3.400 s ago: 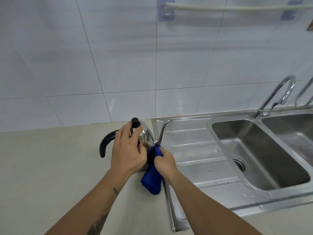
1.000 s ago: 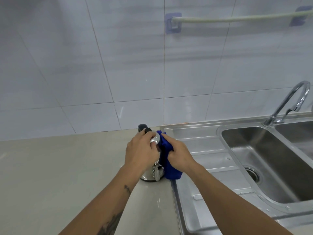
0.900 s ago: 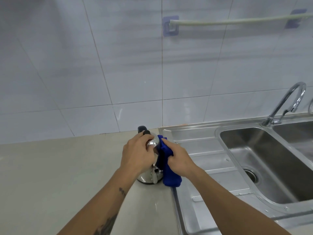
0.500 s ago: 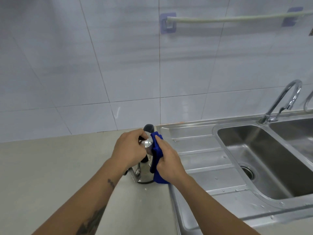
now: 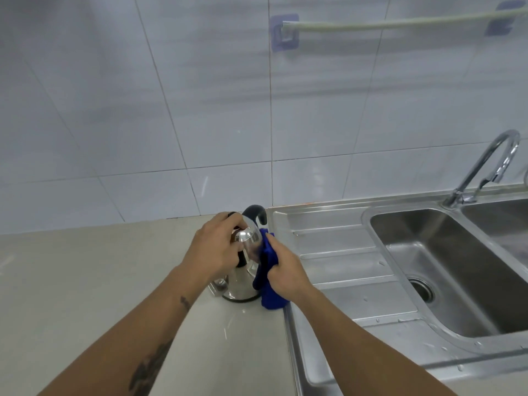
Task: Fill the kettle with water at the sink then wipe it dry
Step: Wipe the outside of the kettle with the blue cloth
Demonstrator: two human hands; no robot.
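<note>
A shiny steel kettle (image 5: pixel 242 284) stands upright on the beige counter (image 5: pixel 85 281), right beside the sink's drainboard. Its black handle (image 5: pixel 256 213) curves up at the far side, and the spout tip shows low on the left. My left hand (image 5: pixel 215 248) grips the kettle's lid and top. My right hand (image 5: pixel 283 274) presses a blue cloth (image 5: pixel 267 292) against the kettle's right side. The cloth hangs down to the counter. Most of the kettle's body is hidden behind my hands.
A stainless sink (image 5: pixel 445 270) with a ribbed drainboard (image 5: pixel 337 252) fills the right; water drops lie on it. A curved tap (image 5: pixel 485 170) stands at the back right. A towel rail (image 5: pixel 400 22) hangs on the tiled wall above.
The kettle has been turned on the counter: its handle went from the left to the far side, its spout from the right to the near left. My right hand keeps rubbing the cloth on its side.
</note>
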